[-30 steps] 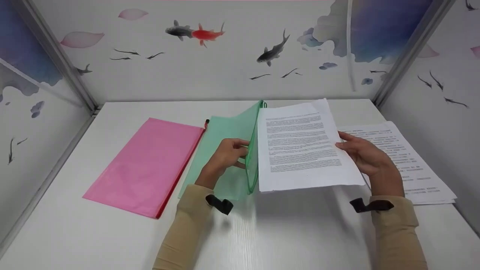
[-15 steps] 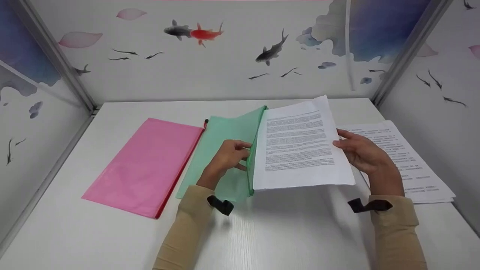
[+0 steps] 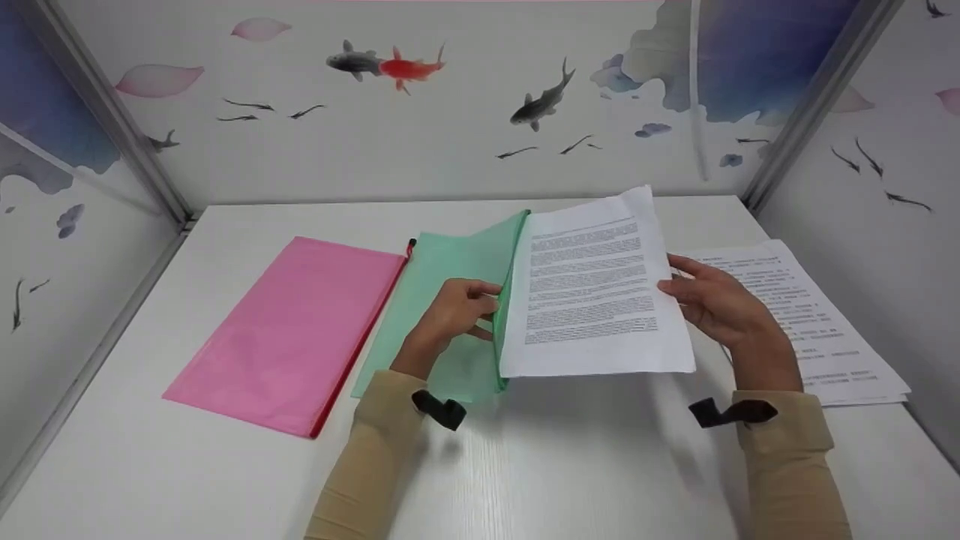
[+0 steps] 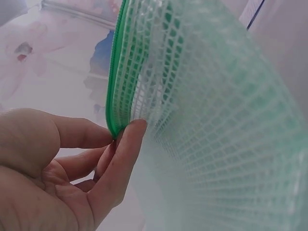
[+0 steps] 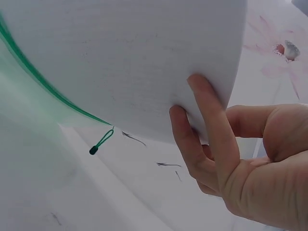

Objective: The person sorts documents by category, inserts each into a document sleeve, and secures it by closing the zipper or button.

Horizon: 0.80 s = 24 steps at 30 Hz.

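My left hand [image 3: 457,311] pinches the zipper edge of a green mesh zip folder [image 3: 457,262], thumb on one side and fingers on the other. In the left wrist view the green zipper [image 4: 114,86] runs up from those fingertips. My right hand [image 3: 724,304] holds the right edge of a printed paper sheaf [image 3: 592,292], raised over the table and slightly tilted. The sheaf's left edge lies right at the folder's opening, and part of it is hidden behind the zipper edge. In the right wrist view a green zipper pull [image 5: 101,142] dangles beside the paper [image 5: 134,57].
A pink zip folder [image 3: 285,330] with a red zipper lies flat on the left. More printed sheets [image 3: 832,337] are stacked on the right, partly behind my right hand. White printed walls [image 3: 450,150] enclose the table [image 3: 570,465] at the back and sides.
My right hand has moved a little to the left with the paper sheaf, bringing it into the folder's opening. The opening looks narrower now. My left hand has stayed nearly in place.
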{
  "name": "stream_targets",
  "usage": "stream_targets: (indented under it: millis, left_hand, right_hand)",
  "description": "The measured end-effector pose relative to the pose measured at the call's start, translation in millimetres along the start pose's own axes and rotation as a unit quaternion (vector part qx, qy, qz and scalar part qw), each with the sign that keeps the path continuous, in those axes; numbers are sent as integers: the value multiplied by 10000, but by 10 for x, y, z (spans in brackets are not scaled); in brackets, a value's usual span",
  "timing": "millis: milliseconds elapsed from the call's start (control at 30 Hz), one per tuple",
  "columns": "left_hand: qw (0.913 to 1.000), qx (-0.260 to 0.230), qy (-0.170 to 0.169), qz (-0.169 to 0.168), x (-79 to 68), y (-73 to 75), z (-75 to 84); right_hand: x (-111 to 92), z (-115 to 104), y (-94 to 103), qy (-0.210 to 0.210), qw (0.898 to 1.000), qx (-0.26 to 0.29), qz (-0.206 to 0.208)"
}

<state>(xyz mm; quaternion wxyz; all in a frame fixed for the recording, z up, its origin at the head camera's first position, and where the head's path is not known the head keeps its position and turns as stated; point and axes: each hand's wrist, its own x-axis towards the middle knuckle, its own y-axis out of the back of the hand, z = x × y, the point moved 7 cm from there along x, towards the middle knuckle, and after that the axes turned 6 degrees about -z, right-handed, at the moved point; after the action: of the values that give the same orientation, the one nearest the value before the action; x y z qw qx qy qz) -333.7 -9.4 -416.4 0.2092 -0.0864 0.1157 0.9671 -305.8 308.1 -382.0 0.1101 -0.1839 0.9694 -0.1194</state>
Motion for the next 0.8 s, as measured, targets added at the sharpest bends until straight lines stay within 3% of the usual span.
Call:
stream_targets:
  millis: [300, 800]
  left_hand:
    - [9999, 45, 115, -11, -1, -18, -27]
    - [9999, -80, -1, 66, 4, -21, 0]
  right_hand:
    - [-20, -64, -136, 171, 9925, -1173, 292]
    - [95, 22, -295, 55, 9821, -1773, 632]
